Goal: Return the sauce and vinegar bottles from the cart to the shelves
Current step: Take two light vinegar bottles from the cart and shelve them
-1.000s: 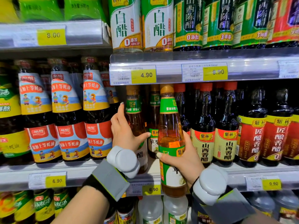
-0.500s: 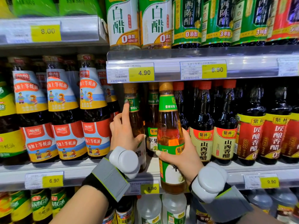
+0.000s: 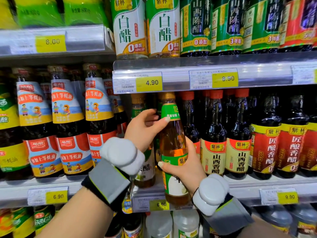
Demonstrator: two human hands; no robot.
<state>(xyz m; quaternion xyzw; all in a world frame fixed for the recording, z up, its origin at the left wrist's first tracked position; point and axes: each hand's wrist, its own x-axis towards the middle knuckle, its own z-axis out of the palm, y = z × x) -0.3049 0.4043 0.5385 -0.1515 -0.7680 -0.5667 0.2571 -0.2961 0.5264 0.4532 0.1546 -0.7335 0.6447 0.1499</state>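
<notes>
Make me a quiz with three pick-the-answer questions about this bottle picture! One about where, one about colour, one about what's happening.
1. Where does the right hand grip the amber bottle? A) top B) lower part C) nowhere
2. What colour is its cap? A) gold B) red C) blue
3. The amber bottle is: A) lying flat B) standing alone C) held by both hands

Answers: 1 B, the fingers wrap its lower part; 2 A, the cap looks gold; 3 C, the left hand grips it higher up too.
</notes>
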